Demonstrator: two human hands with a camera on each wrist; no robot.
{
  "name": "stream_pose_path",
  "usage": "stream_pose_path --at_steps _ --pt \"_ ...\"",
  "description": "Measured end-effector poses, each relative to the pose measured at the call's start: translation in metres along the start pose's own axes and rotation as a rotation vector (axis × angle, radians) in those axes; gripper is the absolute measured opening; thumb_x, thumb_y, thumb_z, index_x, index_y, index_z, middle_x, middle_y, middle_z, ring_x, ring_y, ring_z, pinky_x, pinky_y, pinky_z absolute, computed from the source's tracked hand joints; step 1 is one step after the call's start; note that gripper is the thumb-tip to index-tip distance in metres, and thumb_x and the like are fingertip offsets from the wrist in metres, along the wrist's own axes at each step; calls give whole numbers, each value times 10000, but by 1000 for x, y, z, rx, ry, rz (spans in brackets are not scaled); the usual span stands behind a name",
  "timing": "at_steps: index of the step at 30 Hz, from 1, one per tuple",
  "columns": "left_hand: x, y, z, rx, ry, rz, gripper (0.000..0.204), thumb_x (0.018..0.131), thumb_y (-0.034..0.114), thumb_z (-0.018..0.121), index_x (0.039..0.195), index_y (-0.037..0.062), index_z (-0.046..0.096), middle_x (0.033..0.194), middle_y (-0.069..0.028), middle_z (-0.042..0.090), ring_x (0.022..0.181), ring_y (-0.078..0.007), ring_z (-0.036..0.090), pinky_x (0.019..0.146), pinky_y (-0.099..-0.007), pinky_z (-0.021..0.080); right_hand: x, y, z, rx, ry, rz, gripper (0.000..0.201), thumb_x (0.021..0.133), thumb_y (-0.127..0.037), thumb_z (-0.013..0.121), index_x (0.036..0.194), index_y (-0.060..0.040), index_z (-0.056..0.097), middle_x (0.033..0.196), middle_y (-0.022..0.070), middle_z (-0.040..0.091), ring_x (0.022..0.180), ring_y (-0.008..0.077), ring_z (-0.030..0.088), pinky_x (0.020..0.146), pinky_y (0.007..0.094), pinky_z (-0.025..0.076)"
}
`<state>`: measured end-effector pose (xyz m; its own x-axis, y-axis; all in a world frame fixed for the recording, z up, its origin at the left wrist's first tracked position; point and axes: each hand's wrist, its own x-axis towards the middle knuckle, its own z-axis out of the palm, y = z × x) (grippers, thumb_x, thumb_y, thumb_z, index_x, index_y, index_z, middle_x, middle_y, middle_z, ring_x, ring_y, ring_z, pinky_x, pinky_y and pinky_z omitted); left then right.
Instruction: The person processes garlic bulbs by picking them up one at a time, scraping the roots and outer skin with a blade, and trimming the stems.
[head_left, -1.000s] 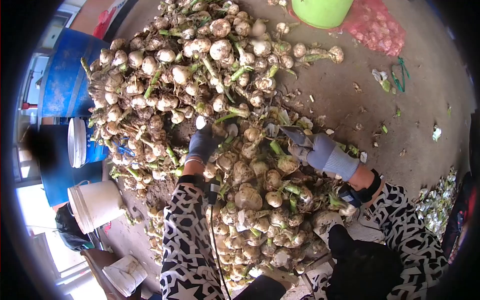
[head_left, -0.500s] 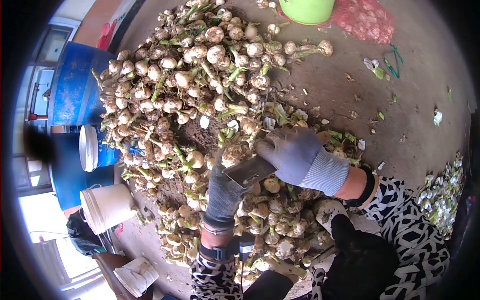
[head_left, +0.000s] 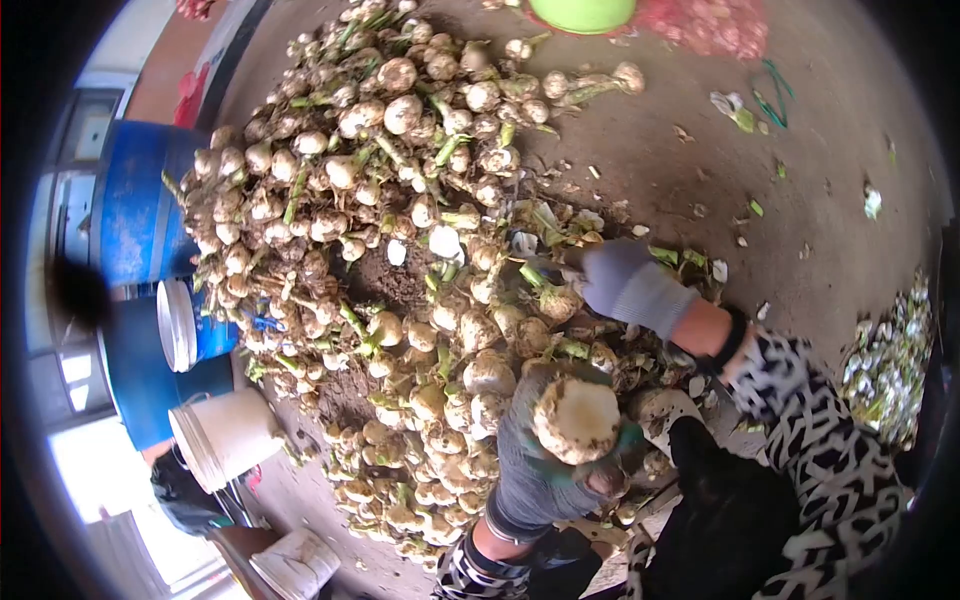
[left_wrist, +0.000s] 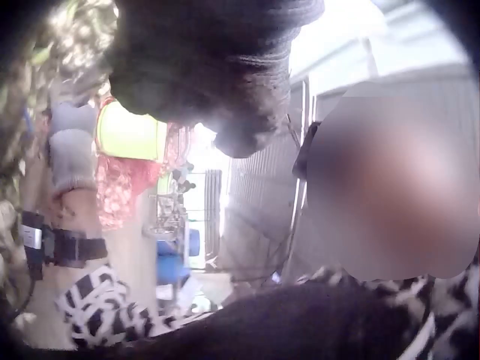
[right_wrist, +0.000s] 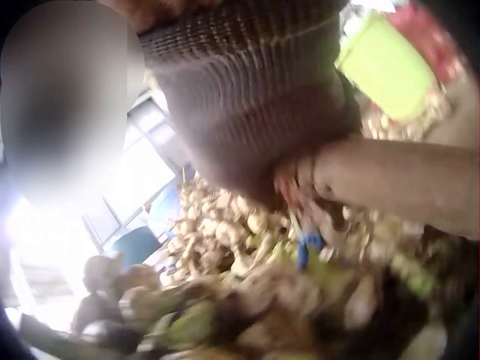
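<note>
My left hand (head_left: 545, 475), in a dark grey glove, holds a round root vegetable (head_left: 578, 420) with a pale, flat cut face turned up toward the head camera. The vegetable's lower side is hidden by the glove. My right hand (head_left: 638, 285), in a lighter grey glove, grips a knife by its wooden handle (right_wrist: 405, 184), which shows best in the right wrist view. That hand hovers over the near heap (head_left: 490, 375) of soil-covered roots, to the right of the left hand. In the left wrist view the dark glove (left_wrist: 202, 67) hides what it holds.
A larger heap of untrimmed roots (head_left: 340, 172) with green stalks spreads ahead. White buckets (head_left: 225, 440) and a blue barrel (head_left: 148, 200) stand at the left. A lime-green tub (head_left: 583, 12) and red mesh sack (head_left: 705, 25) are at the back. Leaf scraps (head_left: 885, 375) lie at right.
Half a second ago both hands were together, the knife blade at the root. Now the left hand has drawn back toward the body with the root, and the right hand has moved away rightward.
</note>
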<state>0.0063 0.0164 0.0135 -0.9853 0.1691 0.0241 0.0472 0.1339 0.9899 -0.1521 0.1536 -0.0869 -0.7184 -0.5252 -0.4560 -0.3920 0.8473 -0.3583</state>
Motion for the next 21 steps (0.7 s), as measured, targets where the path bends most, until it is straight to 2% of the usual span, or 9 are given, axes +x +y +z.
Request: stream_pose_path --at_steps 2,3,4,6,8,12,16,19,21 --pt "20 3 -9 2 102 -226 734 803 223 770 1392 47 367 1293 -133 500 1140 -239 533 936 -361 487 -20 -4 5 834 408 -246 206 839 -211 653 1014 -113 700 847 108 713 768 235 692 673 345 536" --pt "34 2 -14 4 164 -415 698 810 238 768 1360 25 396 1227 -141 535 1069 -246 571 880 -336 510 -41 -5 -13 1015 3 -71 181 846 -212 687 982 -94 713 818 82 718 766 162 673 691 321 519" --pt "31 -18 -12 -115 257 -162 693 778 324 797 1291 4 459 1169 -147 559 993 -238 593 821 -324 515 -42 -4 -5 1415 -30 -240 199 857 -214 703 1001 -75 697 810 53 710 750 107 635 699 297 507" --pt "43 -3 -31 1046 112 -9 791 739 397 823 1297 -19 446 1156 -148 572 1017 -215 594 837 -340 516 -55 -20 -7 1448 238 -242 222 871 -228 696 1021 -65 681 822 48 702 750 113 627 711 286 498" --pt "37 10 -31 1043 66 -116 883 711 450 830 1326 -28 414 1142 -137 583 1036 -205 588 886 -336 515 -63 -22 -12 1412 158 -249 242 872 -225 693 1043 -55 668 848 50 702 775 112 630 722 277 492" --pt "14 -9 -29 -574 298 -370 556 822 193 773 1267 23 486 1093 -87 589 872 -159 624 763 -255 520 -62 -35 1 1267 193 -360 212 884 -219 682 1032 -67 672 833 58 702 720 105 633 698 288 503" --pt "10 -5 -30 -192 237 -48 364 874 284 714 1099 34 577 1043 -58 595 851 -121 601 738 -273 503 -71 -28 -22 1012 490 -503 173 883 -191 657 1031 -104 677 829 117 696 685 231 678 648 343 533" --pt "12 16 -30 -245 107 -193 468 802 391 768 1069 49 591 1052 -110 633 974 -221 626 886 -376 479 -47 -14 2 374 28 -387 206 798 -167 638 993 -114 679 808 172 657 715 339 655 629 384 513" --pt "27 11 -60 32 -239 -35 447 795 380 774 1096 78 640 1123 -136 635 1062 -285 608 995 -450 408 -31 5 20 456 117 -386 202 819 -194 633 999 -115 678 795 175 652 701 338 649 624 388 506"
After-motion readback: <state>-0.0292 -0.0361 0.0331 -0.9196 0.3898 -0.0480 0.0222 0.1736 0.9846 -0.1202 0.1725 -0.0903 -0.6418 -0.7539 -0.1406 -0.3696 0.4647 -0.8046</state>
